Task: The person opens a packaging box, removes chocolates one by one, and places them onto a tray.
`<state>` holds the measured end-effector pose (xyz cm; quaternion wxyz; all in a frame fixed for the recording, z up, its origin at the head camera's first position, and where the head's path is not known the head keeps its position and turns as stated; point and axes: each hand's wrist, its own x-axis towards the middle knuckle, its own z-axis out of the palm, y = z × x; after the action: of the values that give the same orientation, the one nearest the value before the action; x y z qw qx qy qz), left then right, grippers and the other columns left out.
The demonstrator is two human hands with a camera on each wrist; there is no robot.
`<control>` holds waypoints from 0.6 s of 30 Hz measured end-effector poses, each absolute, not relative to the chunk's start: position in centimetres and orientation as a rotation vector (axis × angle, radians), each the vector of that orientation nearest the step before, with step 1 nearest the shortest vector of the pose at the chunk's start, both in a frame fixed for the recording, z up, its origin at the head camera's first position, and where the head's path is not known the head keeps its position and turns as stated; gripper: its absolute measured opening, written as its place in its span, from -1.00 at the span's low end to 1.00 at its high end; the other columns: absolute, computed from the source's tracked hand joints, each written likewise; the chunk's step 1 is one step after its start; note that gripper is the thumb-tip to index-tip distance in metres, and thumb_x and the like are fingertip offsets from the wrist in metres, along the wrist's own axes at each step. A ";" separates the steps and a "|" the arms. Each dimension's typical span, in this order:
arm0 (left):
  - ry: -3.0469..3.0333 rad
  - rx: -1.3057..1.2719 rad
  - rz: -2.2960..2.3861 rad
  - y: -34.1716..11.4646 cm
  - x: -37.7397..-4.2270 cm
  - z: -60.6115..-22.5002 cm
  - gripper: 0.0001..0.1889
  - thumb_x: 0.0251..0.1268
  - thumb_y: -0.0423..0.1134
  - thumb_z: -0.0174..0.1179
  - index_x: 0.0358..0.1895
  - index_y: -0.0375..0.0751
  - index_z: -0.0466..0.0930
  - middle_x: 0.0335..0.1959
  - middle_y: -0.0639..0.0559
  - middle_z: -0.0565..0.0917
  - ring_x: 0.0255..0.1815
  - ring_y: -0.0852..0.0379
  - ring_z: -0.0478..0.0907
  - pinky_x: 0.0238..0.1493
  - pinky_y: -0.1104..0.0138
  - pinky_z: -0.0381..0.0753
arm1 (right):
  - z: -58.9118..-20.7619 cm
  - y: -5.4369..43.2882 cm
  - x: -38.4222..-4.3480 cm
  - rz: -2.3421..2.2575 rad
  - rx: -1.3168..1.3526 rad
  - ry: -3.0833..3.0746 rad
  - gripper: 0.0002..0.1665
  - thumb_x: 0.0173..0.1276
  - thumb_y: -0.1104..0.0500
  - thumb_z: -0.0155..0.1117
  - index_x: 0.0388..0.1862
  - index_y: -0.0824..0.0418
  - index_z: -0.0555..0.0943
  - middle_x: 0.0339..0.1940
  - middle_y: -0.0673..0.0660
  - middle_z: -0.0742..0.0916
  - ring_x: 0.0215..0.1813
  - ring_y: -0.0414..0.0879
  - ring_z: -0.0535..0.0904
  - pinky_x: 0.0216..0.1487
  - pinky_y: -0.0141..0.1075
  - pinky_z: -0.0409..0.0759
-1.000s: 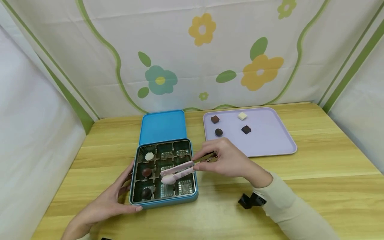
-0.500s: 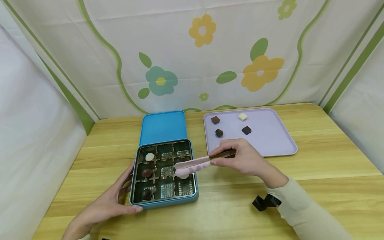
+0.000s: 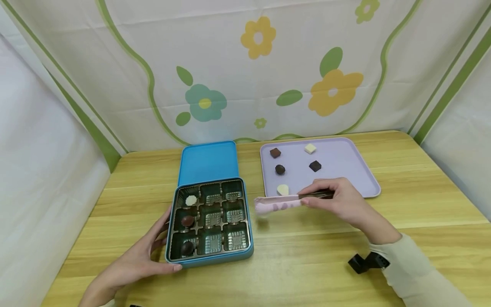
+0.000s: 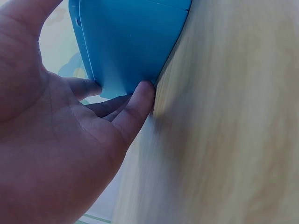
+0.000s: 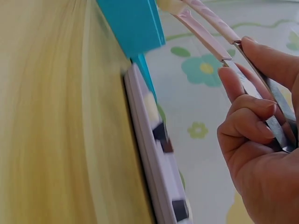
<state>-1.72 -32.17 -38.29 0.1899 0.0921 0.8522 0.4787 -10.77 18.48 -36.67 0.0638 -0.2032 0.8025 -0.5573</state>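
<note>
My right hand (image 3: 341, 202) holds pink-tipped tongs (image 3: 278, 204) over the table between the chocolate box (image 3: 211, 255) and the lilac tray. A pale cream chocolate (image 5: 172, 5) sits at the tongs' tips, partly cut off in the right wrist view. My left hand (image 3: 138, 256) grips the box's front left corner, thumb at the front and fingertips against the blue side wall (image 4: 131, 51). In the box's left column lie a white chocolate (image 3: 191, 200), a brown one (image 3: 187, 220) and a dark one (image 3: 187, 248); the other compartments show bare plastic.
The lilac tray (image 3: 345, 183) stands at the back right with several chocolates, including a white one (image 3: 283, 189) near its front edge and a dark square (image 3: 315, 166). Behind the box lies its blue lid (image 3: 209, 160). A printed curtain (image 3: 245, 85) closes the back.
My right hand has carried the tongs rightward, from over the box to beyond its right side. The white chocolate near the tray's front edge has come into view. My left hand stays put.
</note>
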 end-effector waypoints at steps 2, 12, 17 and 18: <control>2.399 0.260 1.343 -32.2 -1.8 -38.4 0.38 0.18 -0.16 0.63 0.78 0.47 -0.35 0.81 -0.27 -0.12 0.63 -0.59 0.19 0.28 0.50 0.45 | -36.6 19.2 -10.7 -1.673 -0.588 2.465 -0.79 0.41 0.25 0.54 0.00 0.20 0.86 -0.20 -0.01 0.85 -0.28 -0.20 0.65 -0.29 -0.35 0.66; 2.390 0.247 1.355 -32.0 -1.7 -38.4 0.35 0.19 -0.16 0.62 0.77 0.52 -0.31 0.82 -0.23 -0.11 0.64 -0.59 0.18 0.30 0.51 0.44 | -36.1 21.4 -11.1 -1.712 -0.525 2.527 -0.78 0.46 0.30 0.48 0.04 0.30 0.83 -0.19 -0.11 0.86 -0.20 -0.24 0.69 -0.21 -0.37 0.69; 2.399 0.264 1.346 -32.0 -1.7 -38.1 0.36 0.20 -0.18 0.62 0.77 0.50 -0.33 0.81 -0.27 -0.11 0.63 -0.61 0.19 0.27 0.49 0.47 | -36.2 21.7 -11.3 -1.764 -0.546 2.490 -0.78 0.46 0.35 0.45 0.04 0.36 0.81 -0.20 -0.08 0.86 -0.21 -0.23 0.71 -0.20 -0.37 0.71; 2.397 0.268 1.347 -32.1 -1.7 -38.2 0.36 0.20 -0.19 0.62 0.77 0.50 -0.34 0.81 -0.28 -0.11 0.62 -0.61 0.20 0.27 0.49 0.48 | -36.2 21.7 -11.3 -1.771 -0.545 2.484 -0.78 0.46 0.35 0.45 0.05 0.37 0.81 -0.20 -0.08 0.86 -0.21 -0.24 0.72 -0.20 -0.37 0.71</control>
<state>-1.74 -32.08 -38.16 0.1882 0.0952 0.8522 0.4788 -11.26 21.74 -36.25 0.0213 -0.1759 0.8013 -0.5714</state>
